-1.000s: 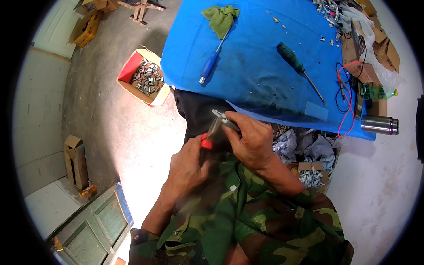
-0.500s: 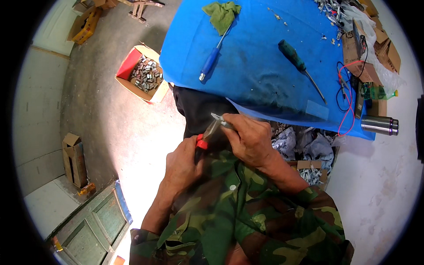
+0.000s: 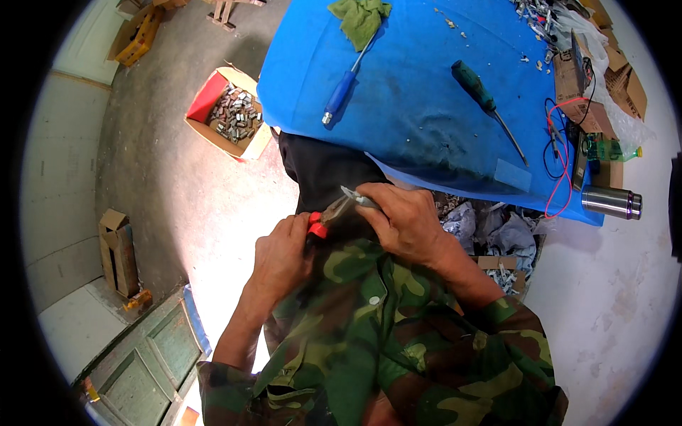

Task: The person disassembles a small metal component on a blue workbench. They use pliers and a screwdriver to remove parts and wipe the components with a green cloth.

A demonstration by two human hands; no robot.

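Observation:
Over my lap, my left hand (image 3: 279, 254) is closed round red-handled pliers (image 3: 317, 226), whose metal jaws point up and to the right. My right hand (image 3: 410, 221) pinches a small grey-white piece (image 3: 364, 201) between thumb and fingers. The jaws meet or overlap that piece; whether they bite on it I cannot tell. Beyond my hands lies a blue-covered table (image 3: 398, 85). On it rest a screwdriver with a blue handle (image 3: 339, 97), one with a dark green handle (image 3: 472, 85), and a green cloth (image 3: 359, 21).
A red-sided carton (image 3: 204, 99) of small metal parts stands on the floor at left. Along the table's right edge are a steel flask (image 3: 611, 201), red and black wires (image 3: 567, 167), a green bottle (image 3: 607, 149) and torn cardboard (image 3: 625, 89). Plastic bags (image 3: 508, 231) lie below.
My left hand and the pliers have shifted slightly to the left and the pliers lie at a flatter angle. The right hand stays nearly in place, still pinching the grey-white piece.

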